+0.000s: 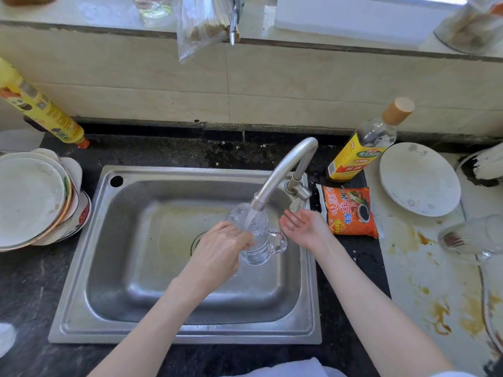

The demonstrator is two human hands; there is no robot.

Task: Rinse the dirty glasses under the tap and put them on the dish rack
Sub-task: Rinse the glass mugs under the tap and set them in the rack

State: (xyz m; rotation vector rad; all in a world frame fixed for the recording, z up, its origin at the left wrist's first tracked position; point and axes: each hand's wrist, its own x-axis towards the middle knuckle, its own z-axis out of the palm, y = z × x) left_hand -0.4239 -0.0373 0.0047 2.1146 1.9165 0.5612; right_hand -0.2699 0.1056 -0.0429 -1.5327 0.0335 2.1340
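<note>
Your left hand (217, 248) is clamped on the mug (257, 238), fingers wrapped over its near side, holding it upright over the sink (81, 268) right under the tap (283, 172). Water runs from the spout into the mug's open mouth. The mug's handle sticks out to the right, free of either hand.

Your right hand (302, 224) is apart from everything, palm up and fingers spread, just beside the mug's handle and below the tap's base, gripping nothing.

To the right, on the stained tray (424, 281), a second glass (473, 238) lies on its side, well apart from the sink. A white plate (419, 180) sits behind it. An orange sachet (351, 210) lies between the sink and the tray, with a bottle (364, 142) behind it. Stacked plates (35, 200) sit left of the sink.
</note>
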